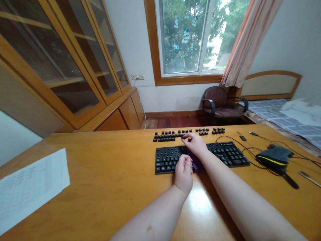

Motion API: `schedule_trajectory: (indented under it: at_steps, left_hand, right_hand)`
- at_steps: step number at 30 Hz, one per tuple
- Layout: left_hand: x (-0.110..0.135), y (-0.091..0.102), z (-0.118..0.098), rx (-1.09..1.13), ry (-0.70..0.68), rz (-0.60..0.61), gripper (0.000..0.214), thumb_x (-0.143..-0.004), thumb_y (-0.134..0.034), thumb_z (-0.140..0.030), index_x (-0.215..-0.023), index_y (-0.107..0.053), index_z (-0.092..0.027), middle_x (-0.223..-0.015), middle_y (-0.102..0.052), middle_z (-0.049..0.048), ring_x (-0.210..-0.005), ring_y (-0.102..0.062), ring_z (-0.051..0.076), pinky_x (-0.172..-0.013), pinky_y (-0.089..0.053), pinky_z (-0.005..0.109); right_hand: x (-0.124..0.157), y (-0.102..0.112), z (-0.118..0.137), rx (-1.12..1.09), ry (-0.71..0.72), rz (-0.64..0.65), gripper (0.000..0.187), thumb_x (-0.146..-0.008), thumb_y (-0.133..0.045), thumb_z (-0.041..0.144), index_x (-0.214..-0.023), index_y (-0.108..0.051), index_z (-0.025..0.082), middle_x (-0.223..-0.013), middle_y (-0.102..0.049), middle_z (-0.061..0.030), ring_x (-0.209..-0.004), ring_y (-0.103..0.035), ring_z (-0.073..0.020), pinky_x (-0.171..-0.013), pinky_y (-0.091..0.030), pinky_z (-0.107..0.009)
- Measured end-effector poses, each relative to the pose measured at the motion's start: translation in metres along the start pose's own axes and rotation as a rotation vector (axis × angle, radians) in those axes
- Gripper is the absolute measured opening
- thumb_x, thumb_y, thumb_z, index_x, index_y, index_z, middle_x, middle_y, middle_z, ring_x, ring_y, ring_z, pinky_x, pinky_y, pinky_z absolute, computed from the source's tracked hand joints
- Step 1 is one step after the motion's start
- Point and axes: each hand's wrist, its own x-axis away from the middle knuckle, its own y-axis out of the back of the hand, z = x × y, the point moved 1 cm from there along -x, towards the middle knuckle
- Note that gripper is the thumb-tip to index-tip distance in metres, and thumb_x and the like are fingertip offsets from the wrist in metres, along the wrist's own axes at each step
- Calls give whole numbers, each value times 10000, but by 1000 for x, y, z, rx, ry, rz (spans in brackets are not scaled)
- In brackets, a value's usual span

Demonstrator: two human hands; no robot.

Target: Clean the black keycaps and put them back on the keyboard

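A black keyboard (167, 159) lies across the desk, with both my hands over its middle. My right hand (197, 144) reaches past the keyboard's far edge, its thumb and finger pinched on a small black keycap (183, 137). Below it, my left hand (184, 172) is closed, with curled fingers against a purple cloth (197, 164) that seems to be in its grip. Part of the cloth is hidden by my right wrist. Behind the keyboard, loose black keycaps (167, 139) stand in rows.
Printed paper (37, 185) lies at the desk's left. To the right are a dark grey pouch (273, 155) with a yellow stripe, a USB plug (253, 133) on its cable, a small black piece (242, 138) and a thin light-coloured tool (311, 179). An armchair (218, 100) stands beyond.
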Motion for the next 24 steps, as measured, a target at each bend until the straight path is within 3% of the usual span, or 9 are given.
schedule_trajectory:
  at_steps: [4,8,11,15,24]
  left_hand:
    - [-2,-6,2,95,91,53,317,-830,-411,-508,-797,-460,-197,-587,-408,-52,-435,-353,60,-410,-250,185]
    - [-4,-8,5,117,184,84,381,-784,-450,-565,-746,-454,-186,-537,-397,-55,-427,-346,61,-396,-233,184]
    - [-2,-8,7,100,213,118,410,-740,-515,-575,-680,-434,-178,-500,-393,-55,-437,-348,63,-417,-251,195]
    - [-1,-7,7,103,254,119,425,-724,-528,-588,-674,-424,-180,-497,-411,-53,-432,-356,64,-414,-248,203]
    - [-5,-6,9,245,312,111,403,-696,-577,-551,-748,-423,-182,-511,-431,-66,-411,-361,52,-409,-214,195]
  right_hand:
    - [53,24,-1,-337,-69,-247,236,-750,-577,390,-877,-654,207,-845,-687,-34,-727,-615,-172,-688,-482,-286]
    - [107,24,-4,-447,-97,-427,216,-722,-613,376,-832,-643,192,-854,-679,-67,-779,-623,-207,-727,-495,-341]
    - [121,16,-7,-462,2,-415,161,-722,-620,321,-828,-635,200,-863,-676,-66,-815,-623,-205,-771,-496,-350]
    - [114,13,-10,-494,97,-334,133,-718,-609,276,-829,-633,207,-838,-675,-54,-803,-625,-198,-756,-504,-341]
    - [111,18,-15,-614,100,-219,172,-755,-549,271,-898,-632,222,-895,-656,-64,-859,-602,-221,-793,-477,-368]
